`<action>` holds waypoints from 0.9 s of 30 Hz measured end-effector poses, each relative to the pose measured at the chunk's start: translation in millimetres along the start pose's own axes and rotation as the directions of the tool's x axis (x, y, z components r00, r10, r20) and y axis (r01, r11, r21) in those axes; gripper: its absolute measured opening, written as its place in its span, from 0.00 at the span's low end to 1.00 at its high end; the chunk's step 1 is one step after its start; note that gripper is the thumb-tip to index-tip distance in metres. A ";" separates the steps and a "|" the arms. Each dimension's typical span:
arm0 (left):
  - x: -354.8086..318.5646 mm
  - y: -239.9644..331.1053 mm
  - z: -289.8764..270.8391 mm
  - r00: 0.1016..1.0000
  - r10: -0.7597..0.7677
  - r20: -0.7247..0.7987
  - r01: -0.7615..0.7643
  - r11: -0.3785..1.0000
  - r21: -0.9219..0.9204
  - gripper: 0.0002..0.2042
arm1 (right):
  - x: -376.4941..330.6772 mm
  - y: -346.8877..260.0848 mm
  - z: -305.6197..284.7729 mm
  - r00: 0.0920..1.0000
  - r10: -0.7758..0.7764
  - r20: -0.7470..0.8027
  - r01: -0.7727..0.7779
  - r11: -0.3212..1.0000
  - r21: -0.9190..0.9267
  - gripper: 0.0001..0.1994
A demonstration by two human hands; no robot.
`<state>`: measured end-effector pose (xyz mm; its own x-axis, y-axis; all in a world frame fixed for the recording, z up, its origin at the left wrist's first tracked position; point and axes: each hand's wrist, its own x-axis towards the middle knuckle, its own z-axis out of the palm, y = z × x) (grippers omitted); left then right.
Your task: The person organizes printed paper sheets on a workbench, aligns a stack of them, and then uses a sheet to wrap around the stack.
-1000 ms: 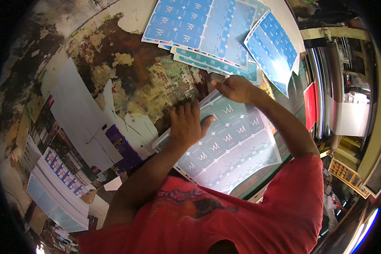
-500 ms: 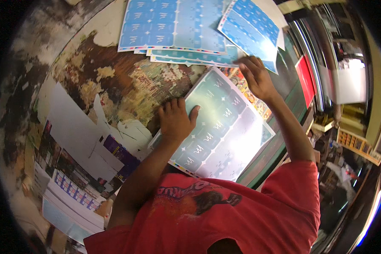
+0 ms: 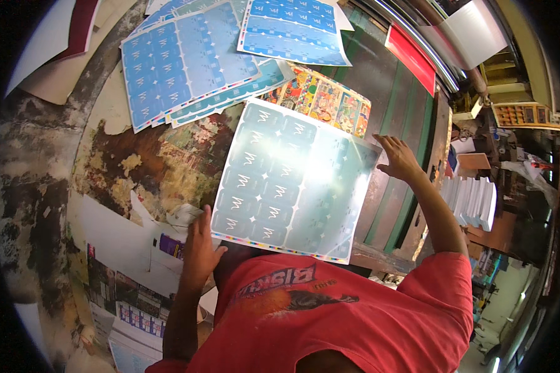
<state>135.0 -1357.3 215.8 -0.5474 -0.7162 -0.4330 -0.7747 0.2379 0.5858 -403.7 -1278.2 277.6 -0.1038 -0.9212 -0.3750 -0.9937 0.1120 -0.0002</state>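
A glossy teal printed sheet, with rows of white squiggle marks and a colour strip on its near edge, lies in front of my body; whether more sheets lie under it I cannot tell. At its near left corner is my left hand, with fingers stretched along the edge and the thumb apart. My right hand is by the far right corner, fingers and thumb spread. Neither hand is closed round the paper. Beyond the sheet, colourful illustrated paper shows partly from under it.
Blue printed sheets overlap at the far left, and another blue sheet lies to their right. A stained, peeling surface is on the left, dark green-striped boards on the right. A red panel and a paper stack stand farther right.
The teal sheet has turned to lie straighter before me. My left hand has moved off its top to the near left corner; my right hand has come from the far edge to the right corner.
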 end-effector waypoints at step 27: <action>-411.8 -157.2 42.1 -0.217 -0.513 -0.830 0.386 0.736 -0.556 0.24 | 16.9 -473.6 32.5 0.677 -0.731 -0.090 0.658 0.546 0.518 0.17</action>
<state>468.9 -1072.1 273.2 0.7792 -0.5114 0.3624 -0.6058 -0.4660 0.6449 66.5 -1334.8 241.3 0.6520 -0.7389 -0.1704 -0.5893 -0.3523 -0.7270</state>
